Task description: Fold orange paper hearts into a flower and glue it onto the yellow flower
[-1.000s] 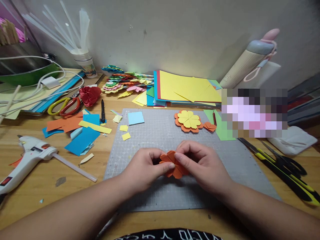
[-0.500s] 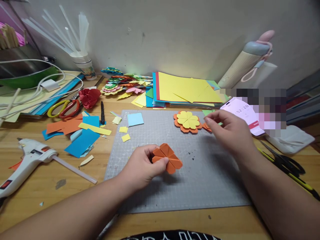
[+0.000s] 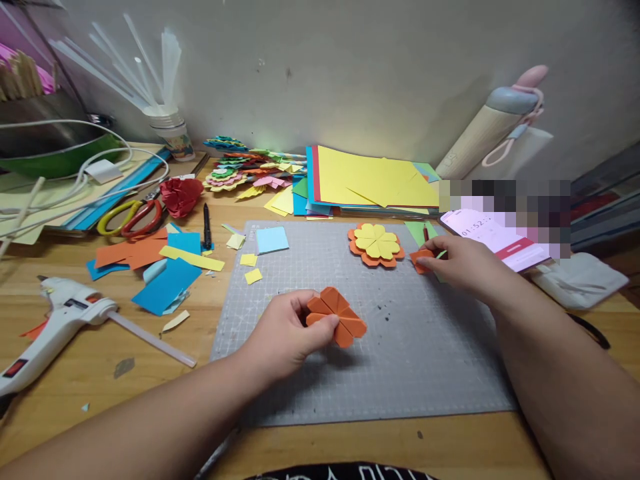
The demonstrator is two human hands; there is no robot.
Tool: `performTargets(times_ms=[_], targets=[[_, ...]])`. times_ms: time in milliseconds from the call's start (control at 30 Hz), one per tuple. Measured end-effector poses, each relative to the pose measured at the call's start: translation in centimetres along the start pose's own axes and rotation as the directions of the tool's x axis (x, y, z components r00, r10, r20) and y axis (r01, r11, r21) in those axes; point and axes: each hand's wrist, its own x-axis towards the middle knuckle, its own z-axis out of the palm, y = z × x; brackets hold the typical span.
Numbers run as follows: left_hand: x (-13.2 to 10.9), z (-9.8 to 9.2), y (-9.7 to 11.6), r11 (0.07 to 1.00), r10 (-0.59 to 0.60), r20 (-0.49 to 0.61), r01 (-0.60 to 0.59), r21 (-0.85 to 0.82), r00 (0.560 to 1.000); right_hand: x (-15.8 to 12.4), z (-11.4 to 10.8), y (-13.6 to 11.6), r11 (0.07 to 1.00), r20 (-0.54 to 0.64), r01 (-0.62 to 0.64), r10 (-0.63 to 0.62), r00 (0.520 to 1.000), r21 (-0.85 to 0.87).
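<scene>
My left hand [image 3: 285, 330] is closed on a folded orange paper flower [image 3: 345, 323], thumb on top near its centre, held just above the grey cutting mat [image 3: 310, 390]. Some petals are hidden behind the fingers. At the mat's upper right, my right hand [image 3: 465, 267] has thumb and fingertips closed on a small orange paper piece [image 3: 421, 261]; the exact grip is partly hidden. Between the hands and farther back lies a yellow paper flower [image 3: 377, 241], layered over a larger orange one [image 3: 357, 257]. Green paper [image 3: 416, 231] sits behind the right fingertips.
A light blue square [image 3: 273, 240] and small yellow squares [image 3: 253, 276] lie on the mat. To the left are paper scraps [image 3: 165, 287], scissors [image 3: 140, 217] and a glue gun [image 3: 75, 310]. Paper sheets [image 3: 370, 177] are stacked behind; a phone [image 3: 520, 247] stands right.
My right hand has moved slightly down and its fingers have closed on the small orange paper piece. My left hand keeps hold of the orange flower, nearly unmoved.
</scene>
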Motion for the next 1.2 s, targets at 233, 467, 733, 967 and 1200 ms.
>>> performTargets(times_ms=[233, 467, 733, 967, 1200], targets=[[0.1, 0.0, 0.1, 1.0, -0.005, -0.03, 0.004, -0.028, 1.0, -4.8, -2.1, -3.8, 0.888, -0.002, 0.195, -0.213, 0.977, 0.417], [0.1, 0.0, -0.3, 0.999, 0.028, -0.017, -0.027, 0.038, 0.999, -9.4, 0.3, -9.3, 0.481, 0.036, 0.142, -0.343, 0.939, 0.865], [0.0, 0.2, -0.3, 0.996, 0.04, -0.005, -0.039, 0.081, 0.999, -9.5, 1.1, -9.2, 0.618, -0.035, 0.328, -0.436, 0.899, 0.714], [-0.1, 0.2, -0.1, 0.996, 0.028, 0.004, -0.028, 0.085, 1.0, -9.8, 0.6, -9.3, 0.629, -0.1, 0.469, -0.529, 0.843, 0.62], [-0.2, 0.4, -0.1, 0.99, 0.032, 0.001, -0.032, 0.136, 0.999, -9.3, 0.8, -9.1, 0.663, 0.075, 0.253, -0.425, 0.902, 0.705]])
